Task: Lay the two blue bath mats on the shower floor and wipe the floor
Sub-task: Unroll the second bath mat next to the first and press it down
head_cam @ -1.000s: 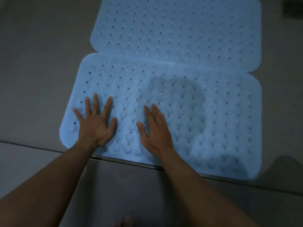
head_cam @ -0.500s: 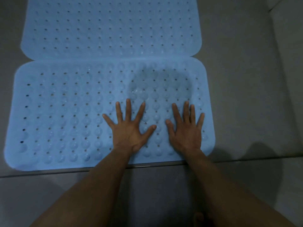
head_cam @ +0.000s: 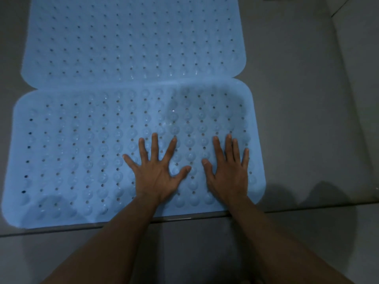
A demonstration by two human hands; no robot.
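Both hands pressed flat on the near mat, right end; nothing grasped.

The left hand [head_cam: 155, 175] and right hand [head_cam: 227, 173] lie palm-down, fingers straight and spread, bearing on the near mat [head_cam: 82, 152]. It lies flat on the shower floor [head_cam: 297, 119], its near edge along the sill [head_cam: 61, 230]. The far mat [head_cam: 133, 37] lies beyond it, long edges meeting; butted or overlapped cannot be told. Risks, as judged: pressure at the right end only may leave the left end unseated and free to slide. A forward shove could ride one mat over the other at the seam. No wiping cloth is in view, and floor under the mats is now out of reach.
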